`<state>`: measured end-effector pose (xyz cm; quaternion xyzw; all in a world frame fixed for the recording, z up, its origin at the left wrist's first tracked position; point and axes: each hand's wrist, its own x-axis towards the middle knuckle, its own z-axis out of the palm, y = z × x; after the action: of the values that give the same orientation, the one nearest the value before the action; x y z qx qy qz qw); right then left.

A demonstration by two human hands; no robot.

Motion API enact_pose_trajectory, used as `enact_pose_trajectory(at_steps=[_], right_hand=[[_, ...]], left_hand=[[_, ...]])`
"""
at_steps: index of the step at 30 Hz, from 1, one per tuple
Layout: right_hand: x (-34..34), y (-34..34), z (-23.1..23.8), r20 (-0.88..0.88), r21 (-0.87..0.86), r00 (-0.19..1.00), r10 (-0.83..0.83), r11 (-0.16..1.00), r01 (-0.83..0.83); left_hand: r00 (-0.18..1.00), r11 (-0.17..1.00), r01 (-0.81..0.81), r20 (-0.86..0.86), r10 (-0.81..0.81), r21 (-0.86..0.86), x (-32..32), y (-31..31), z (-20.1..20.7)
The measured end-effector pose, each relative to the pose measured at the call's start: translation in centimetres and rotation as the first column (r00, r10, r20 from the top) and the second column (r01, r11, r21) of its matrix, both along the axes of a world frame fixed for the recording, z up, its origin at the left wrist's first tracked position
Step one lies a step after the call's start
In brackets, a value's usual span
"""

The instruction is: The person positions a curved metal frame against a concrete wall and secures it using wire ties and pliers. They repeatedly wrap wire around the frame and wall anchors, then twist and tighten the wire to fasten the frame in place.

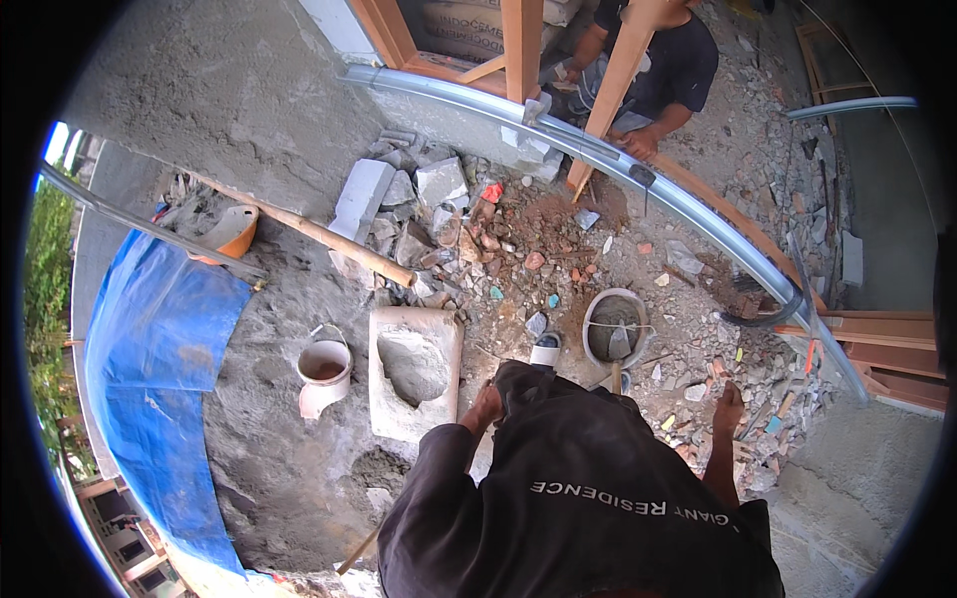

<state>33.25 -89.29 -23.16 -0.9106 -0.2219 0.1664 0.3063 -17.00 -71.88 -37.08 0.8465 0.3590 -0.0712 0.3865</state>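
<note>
My left hand (486, 404) is by the right edge of a grey mortar tray (391, 414) that holds a heap of wet cement (414, 364). Its fingers look curled, and my dark shirt (578, 488) hides part of it. Over the rubble on the right my right hand (729, 406) hangs with nothing in it. Between the hands stands a round bucket (596, 311) of cement with a trowel (618, 344) in it. A white shoe tip (545, 350) shows in front of my chest.
A white pail (323, 371) stands left of the tray. Broken blocks and brick rubble (439, 214) lie beyond, crossed by a long wooden handle (319, 235). A blue tarp (150, 349) covers the left edge. Another person (663, 65) crouches behind a wooden frame (618, 70) and a metal channel (598, 154).
</note>
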Motion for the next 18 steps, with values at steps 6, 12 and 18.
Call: enact_pose_trajectory(at_steps=[6,12,18], right_hand=[[-2.1,2.5,0.6,-0.005,-0.008,0.999,0.045,0.999,-0.045],[-8.0,10.2,6.3,0.025,0.015,0.971,0.238,0.971,-0.239],[-15.6,22.4,13.7,-0.241,0.337,0.807,0.54,0.826,-0.452]], left_hand=[[0.875,0.882,-0.409,0.174,0.452,-0.233,-4.2,-2.2,3.4],[0.187,0.306,-0.876,0.322,0.928,-0.373,-2.8,3.4,12.6],[0.069,0.472,-0.165,0.467,0.882,-0.866,11.3,13.0,22.8]])
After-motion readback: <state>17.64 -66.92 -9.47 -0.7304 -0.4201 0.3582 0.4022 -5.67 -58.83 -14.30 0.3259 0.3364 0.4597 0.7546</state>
